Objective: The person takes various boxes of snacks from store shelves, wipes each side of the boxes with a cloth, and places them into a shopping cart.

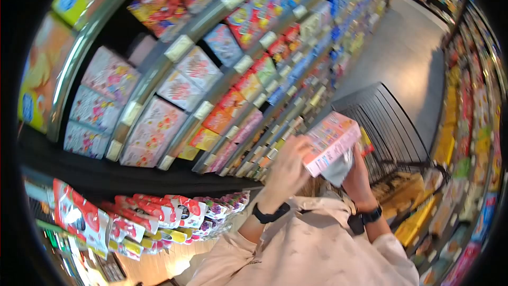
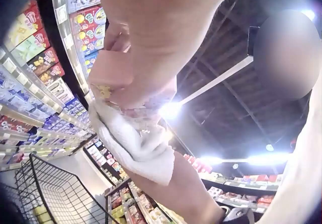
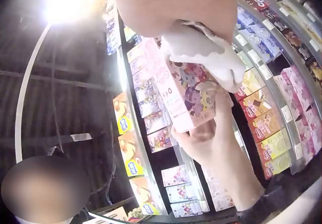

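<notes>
A pink carton (image 1: 333, 137) with cartoon figures (image 3: 193, 88) printed on a side is held up in front of the chest. My left hand (image 1: 288, 161) grips one end of it, thumb and fingers round the edges. On the other side, my right hand (image 1: 361, 180) holds a white cloth (image 2: 138, 146) that lies against the carton. In the right wrist view the cloth hangs over part of the printed side, and the right fingers are mostly hidden behind it.
A black wire shopping cart (image 1: 389, 122) stands just beyond the hands. Shelves of boxed snacks (image 1: 156, 132) rise on the left, with hanging pouches (image 1: 82, 214) close by. More packed shelves (image 1: 465, 143) line the right. Grey aisle floor (image 1: 397, 47) stretches ahead.
</notes>
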